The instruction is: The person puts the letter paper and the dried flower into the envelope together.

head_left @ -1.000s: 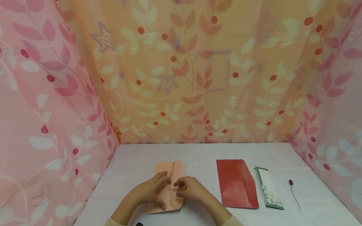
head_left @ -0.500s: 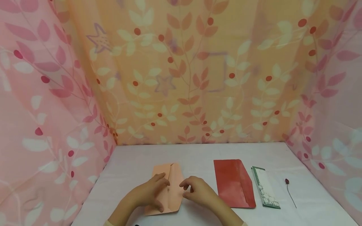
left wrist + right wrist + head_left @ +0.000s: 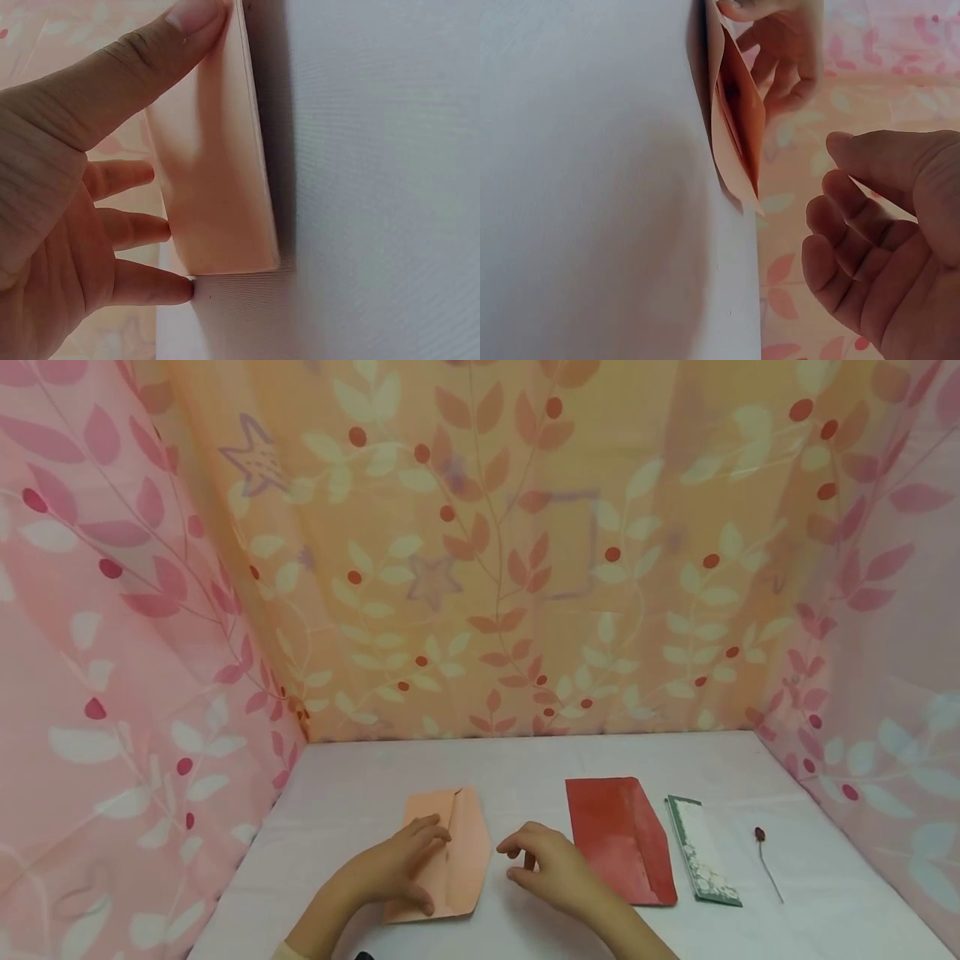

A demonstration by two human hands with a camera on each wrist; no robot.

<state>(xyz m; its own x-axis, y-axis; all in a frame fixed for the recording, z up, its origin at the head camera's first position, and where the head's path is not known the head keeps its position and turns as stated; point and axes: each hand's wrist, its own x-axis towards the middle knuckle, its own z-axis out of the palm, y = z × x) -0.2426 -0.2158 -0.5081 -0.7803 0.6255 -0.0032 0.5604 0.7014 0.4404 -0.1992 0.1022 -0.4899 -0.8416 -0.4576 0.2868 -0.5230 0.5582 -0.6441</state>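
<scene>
A peach envelope (image 3: 468, 860) lies on the white table with its flap spread toward the right. My left hand (image 3: 397, 868) rests on its left part, fingers spread, thumb near the closest edge. In the left wrist view, the thumb touches the envelope (image 3: 217, 210) and the other fingers extend along its far side. The envelope's mouth (image 3: 742, 124) gapes in the right wrist view, where darker orange shows inside. To the right of the flap, my right hand (image 3: 551, 868) hovers apart from it, fingers loosely bent and holding nothing.
Right of my right hand lies a red envelope (image 3: 607, 827), partly behind that forearm. Beyond it are a green-edged floral card (image 3: 705, 856) and a thin-stemmed dark red flower (image 3: 761, 835). A small black object (image 3: 364, 956) shows at the bottom edge. Patterned curtains (image 3: 480, 568) surround the table.
My right hand has drawn away from the envelope's flap toward the right. The left hand stays on the envelope. The head view has shifted slightly.
</scene>
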